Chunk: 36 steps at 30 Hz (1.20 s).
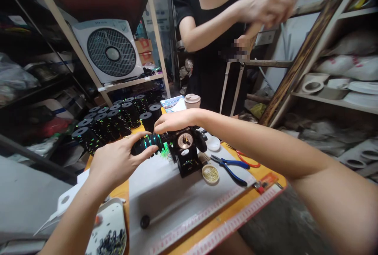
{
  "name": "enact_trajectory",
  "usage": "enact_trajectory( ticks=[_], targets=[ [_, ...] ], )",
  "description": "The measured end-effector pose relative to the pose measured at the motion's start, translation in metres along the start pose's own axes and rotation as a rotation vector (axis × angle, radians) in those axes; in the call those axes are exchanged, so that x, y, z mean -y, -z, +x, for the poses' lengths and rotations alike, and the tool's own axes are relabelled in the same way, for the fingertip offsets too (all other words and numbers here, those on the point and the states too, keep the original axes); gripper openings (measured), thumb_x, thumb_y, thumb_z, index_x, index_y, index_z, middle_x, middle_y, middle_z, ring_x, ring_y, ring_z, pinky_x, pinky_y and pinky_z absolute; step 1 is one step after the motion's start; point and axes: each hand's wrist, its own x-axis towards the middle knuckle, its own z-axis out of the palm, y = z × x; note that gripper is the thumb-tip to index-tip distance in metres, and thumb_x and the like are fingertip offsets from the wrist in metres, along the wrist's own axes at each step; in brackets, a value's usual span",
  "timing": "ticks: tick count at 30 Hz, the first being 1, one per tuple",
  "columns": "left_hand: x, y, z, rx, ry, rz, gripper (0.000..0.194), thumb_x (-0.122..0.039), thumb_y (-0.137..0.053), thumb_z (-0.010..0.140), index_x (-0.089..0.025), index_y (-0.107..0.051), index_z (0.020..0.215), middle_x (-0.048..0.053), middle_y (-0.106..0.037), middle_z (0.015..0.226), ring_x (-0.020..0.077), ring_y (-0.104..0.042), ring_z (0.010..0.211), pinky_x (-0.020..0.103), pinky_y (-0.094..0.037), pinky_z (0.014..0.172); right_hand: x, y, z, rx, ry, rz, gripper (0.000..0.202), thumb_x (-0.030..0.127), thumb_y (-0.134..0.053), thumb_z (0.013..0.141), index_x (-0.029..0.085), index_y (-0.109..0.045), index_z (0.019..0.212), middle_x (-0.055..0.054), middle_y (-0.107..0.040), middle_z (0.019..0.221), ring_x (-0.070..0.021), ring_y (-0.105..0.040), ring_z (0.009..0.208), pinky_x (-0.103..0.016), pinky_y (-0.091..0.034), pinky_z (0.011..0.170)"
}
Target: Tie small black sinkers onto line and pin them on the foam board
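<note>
My left hand is wrapped round a black cylinder with shiny green and blue bits on its side, thumb below and fingers above. Over the right end of this cylinder, my right hand bends its fingers down onto it; some fingertips are hidden. Directly right of the cylinder stands a black device with a round dial and a dark knob. Bright green shreds show below the cylinder's right end. A small round dish of yellowish bits sits beside the device.
Blue-handled pliers and a red-handled tool lie at right. Several black cylinders stand behind my left hand. A white tray holds small dark parts. A black cap lies in front. Across the table stands a person, one arm outstretched.
</note>
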Motion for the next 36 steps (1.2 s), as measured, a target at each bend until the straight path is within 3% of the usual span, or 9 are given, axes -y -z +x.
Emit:
enact_trajectory(
  ticks=[3,6,9,16,21,26,31,36],
  targets=[
    [0.001,-0.001,0.000,0.001,0.007,0.005,0.070,-0.078,-0.033,0.082,-0.035,-0.059,0.130,0.010,-0.073,0.118,0.0441,-0.070,0.092,0.046,-0.050,0.066,-0.002,-0.001,-0.009,-0.048,0.010,0.039,0.033,0.039,-0.048,0.095,0.014,-0.069,0.095,-0.005,-0.071,0.101,-0.0214,-0.065,0.094,-0.031,-0.049,0.079],
    [0.002,-0.002,0.001,-0.006,-0.034,0.001,0.068,-0.076,-0.033,0.083,-0.035,-0.057,0.133,0.012,-0.071,0.122,0.0454,-0.070,0.090,0.048,-0.049,0.063,-0.001,-0.001,-0.019,-0.101,0.041,0.051,0.033,0.040,-0.064,0.083,0.017,-0.067,0.108,-0.005,-0.068,0.115,-0.0231,-0.061,0.105,-0.028,-0.046,0.080],
    [0.002,-0.003,0.002,-0.010,-0.030,0.000,0.069,-0.077,-0.032,0.084,-0.034,-0.057,0.133,0.014,-0.072,0.118,0.0468,-0.070,0.087,0.049,-0.048,0.062,0.000,-0.001,-0.022,-0.115,0.067,0.065,0.032,0.037,-0.068,0.078,0.018,-0.068,0.104,-0.004,-0.071,0.109,-0.0225,-0.062,0.100,-0.027,-0.046,0.074],
    [0.000,-0.004,-0.002,-0.028,-0.076,0.047,0.060,-0.071,-0.032,0.087,-0.038,-0.057,0.131,0.005,-0.067,0.128,0.0427,-0.070,0.087,0.043,-0.045,0.054,-0.002,0.001,-0.011,-0.064,0.051,0.123,0.024,0.035,-0.059,0.079,0.018,-0.070,0.092,-0.003,-0.070,0.098,-0.0194,-0.063,0.089,-0.025,-0.045,0.068],
    [0.001,-0.007,-0.002,-0.073,-0.062,0.053,0.062,-0.071,-0.037,0.086,-0.035,-0.055,0.132,0.012,-0.074,0.112,0.0421,-0.071,0.084,0.041,-0.045,0.055,-0.005,0.002,-0.003,-0.021,0.047,0.158,0.028,0.044,-0.054,0.081,0.019,-0.066,0.078,-0.001,-0.065,0.083,-0.0181,-0.058,0.077,-0.027,-0.042,0.064],
    [0.001,-0.008,-0.002,-0.103,-0.078,0.065,0.060,-0.071,-0.037,0.086,-0.035,-0.057,0.130,0.011,-0.074,0.111,0.0413,-0.071,0.084,0.040,-0.045,0.054,-0.008,0.001,0.001,-0.014,0.033,0.167,0.029,0.045,-0.053,0.081,0.019,-0.065,0.075,0.000,-0.063,0.079,-0.0168,-0.056,0.073,-0.027,-0.041,0.061],
    [0.002,-0.007,-0.003,-0.138,-0.098,0.060,0.057,-0.071,-0.040,0.086,-0.035,-0.060,0.126,0.007,-0.074,0.115,0.0384,-0.072,0.085,0.039,-0.044,0.055,-0.009,0.002,0.002,-0.014,0.022,0.143,0.027,0.040,-0.054,0.084,0.019,-0.071,0.085,-0.002,-0.071,0.088,-0.0197,-0.063,0.082,-0.028,-0.046,0.068],
    [0.007,-0.003,-0.006,-0.090,-0.140,-0.064,0.052,-0.060,-0.028,0.095,-0.030,-0.054,0.129,0.005,-0.073,0.117,0.0346,-0.069,0.100,0.039,-0.046,0.065,0.000,0.003,-0.009,-0.050,0.033,0.078,0.030,0.033,-0.054,0.089,0.022,-0.069,0.112,-0.002,-0.070,0.119,-0.0217,-0.062,0.111,-0.028,-0.046,0.092]
  ],
)
